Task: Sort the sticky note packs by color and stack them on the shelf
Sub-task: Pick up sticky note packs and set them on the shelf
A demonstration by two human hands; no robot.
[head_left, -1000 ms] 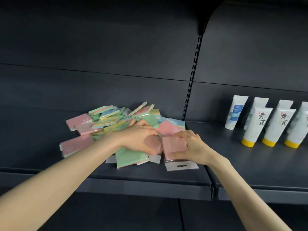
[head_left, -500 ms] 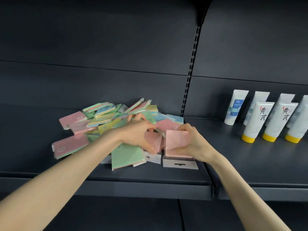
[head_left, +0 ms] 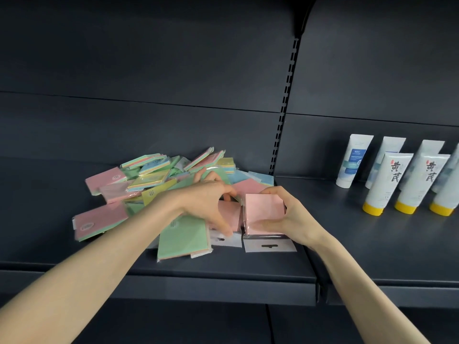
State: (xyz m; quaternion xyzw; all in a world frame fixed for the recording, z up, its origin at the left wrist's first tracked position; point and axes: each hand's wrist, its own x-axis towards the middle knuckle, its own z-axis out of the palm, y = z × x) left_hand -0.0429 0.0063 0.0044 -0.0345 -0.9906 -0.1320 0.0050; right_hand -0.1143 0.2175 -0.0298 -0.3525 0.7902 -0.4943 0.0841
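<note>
Shelf [head_left: 248,266] bears mixed packs [head_left: 149,177]; left hand [head_left: 206,204], right hand [head_left: 295,219] grip pink packs [head_left: 263,209].

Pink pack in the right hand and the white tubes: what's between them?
Nothing. In the head view, only bare dark shelf lies between the pink pack in the right hand and the tubes.

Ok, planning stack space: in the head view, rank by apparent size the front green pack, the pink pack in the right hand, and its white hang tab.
1. Green pack, nearer and part-hidden, so only narrowly.
2. Pink pack.
3. Hang tab, clearly smallest.
</note>
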